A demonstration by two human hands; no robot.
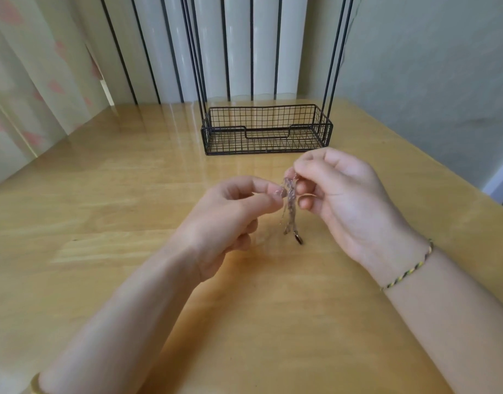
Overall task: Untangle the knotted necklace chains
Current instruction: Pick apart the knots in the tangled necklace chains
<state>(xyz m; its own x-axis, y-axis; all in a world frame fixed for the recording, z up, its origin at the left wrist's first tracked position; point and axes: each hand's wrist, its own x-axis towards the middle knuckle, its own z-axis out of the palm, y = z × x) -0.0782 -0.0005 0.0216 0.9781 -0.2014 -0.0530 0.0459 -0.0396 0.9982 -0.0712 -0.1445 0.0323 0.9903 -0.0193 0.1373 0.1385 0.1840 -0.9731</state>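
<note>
Head view: the right hand [341, 194] pinches the top of the necklace chains [290, 206], which hang twisted down toward the bench [102, 223]. The left hand [233, 211] pinches a bit of chain at their 9 o'clock side. Pull that bit softly sideways; a hard tug would likely tighten the knot.
</note>
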